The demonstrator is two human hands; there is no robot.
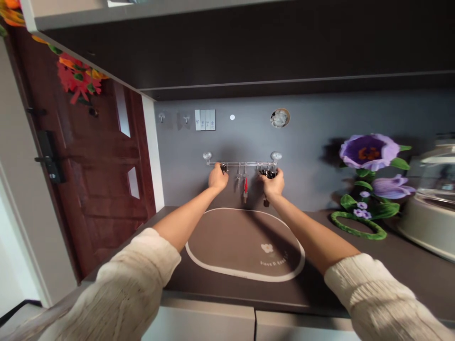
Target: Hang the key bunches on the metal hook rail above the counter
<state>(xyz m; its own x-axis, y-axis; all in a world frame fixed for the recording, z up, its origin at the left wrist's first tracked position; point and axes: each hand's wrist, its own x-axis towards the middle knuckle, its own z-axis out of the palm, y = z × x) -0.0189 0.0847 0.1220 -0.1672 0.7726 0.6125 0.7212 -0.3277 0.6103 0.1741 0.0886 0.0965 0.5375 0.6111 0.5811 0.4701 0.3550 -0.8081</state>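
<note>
A: Contact?
B: Right hand [274,183] is clamped on dark bunch [269,174] at rail's [232,164] right end. Left hand [218,178], well apart, at left end; grip: cannot tell.
A: Red key [245,185]?
B: Hangs between, near mid-rail.

Dim up top: the shelf [249,42] sinks almost to black, while the wall [309,166] below sits in muted grey light. And there, the flower [369,151] throws its shadow leftward, so light's coming from the right! The right arm [305,227] lays a dark band across the mat [227,241]. Glare on the dome [441,175], far left washed pale, sleeves [121,279] stretched wide, keys [268,174] merging darkly, lettering [273,263] soft.
</note>
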